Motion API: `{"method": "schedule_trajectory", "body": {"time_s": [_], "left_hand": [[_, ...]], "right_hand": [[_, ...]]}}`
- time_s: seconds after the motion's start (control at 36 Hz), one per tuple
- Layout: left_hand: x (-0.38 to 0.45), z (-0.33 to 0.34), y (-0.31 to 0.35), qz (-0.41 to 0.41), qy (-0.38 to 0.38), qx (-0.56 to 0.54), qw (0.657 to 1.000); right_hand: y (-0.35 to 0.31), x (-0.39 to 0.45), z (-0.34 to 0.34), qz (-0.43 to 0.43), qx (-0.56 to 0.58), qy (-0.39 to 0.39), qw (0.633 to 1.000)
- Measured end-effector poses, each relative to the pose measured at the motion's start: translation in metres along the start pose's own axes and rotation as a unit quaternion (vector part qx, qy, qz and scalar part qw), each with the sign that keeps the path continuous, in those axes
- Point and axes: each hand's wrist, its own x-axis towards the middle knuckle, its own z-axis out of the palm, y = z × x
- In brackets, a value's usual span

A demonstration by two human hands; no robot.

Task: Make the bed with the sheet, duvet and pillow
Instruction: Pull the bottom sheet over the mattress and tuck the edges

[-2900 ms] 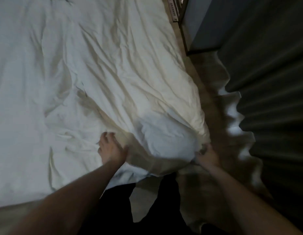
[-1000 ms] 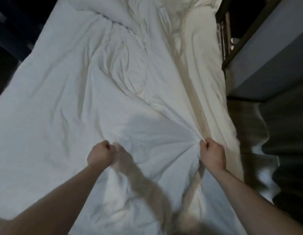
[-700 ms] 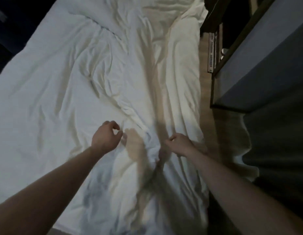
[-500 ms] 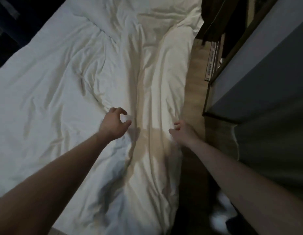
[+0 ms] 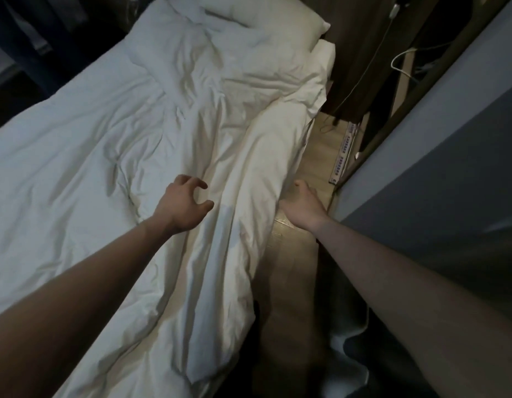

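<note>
A wrinkled white duvet (image 5: 111, 156) covers the bed, its right edge hanging over the side toward the floor. A white pillow (image 5: 266, 27) lies at the far head end. My left hand (image 5: 183, 206) hovers above the duvet near its right side, fingers curled apart, holding nothing. My right hand (image 5: 302, 203) is just off the bed's right edge over the floor, beside the hanging duvet, its fingers loosely spread and nothing in it. The sheet is hidden under the duvet.
A narrow strip of wooden floor (image 5: 320, 150) runs along the bed's right side. A grey wall or cabinet face (image 5: 438, 179) stands close on the right. A dark nightstand (image 5: 361, 61) with white cables sits beyond the floor strip. Curtain folds (image 5: 349, 349) hang at lower right.
Both hands have let go of the duvet they gripped a second ago and now hang open. The view has lifted toward the head of the bed, showing the pillow.
</note>
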Motion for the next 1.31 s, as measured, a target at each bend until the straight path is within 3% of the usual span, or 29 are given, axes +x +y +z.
{"method": "schedule_trajectory", "body": {"time_s": [0.47,0.97,1.31], "left_hand": [[0.205,0.011,0.128,0.028,-0.094,0.084,0.992],[0.455,-0.026,0.235,-0.052,-0.047,0.070,0.995],[0.581,-0.038,0.249,-0.056,-0.039,0.075,0.995]], "right_hand": [[-0.024,0.177,-0.120,-0.005,-0.115,-0.034,0.993],[-0.070,0.456,-0.248,-0.023,-0.108,-0.050,0.993],[-0.100,0.579,-0.287,0.001,-0.071,-0.028,0.997]]}}
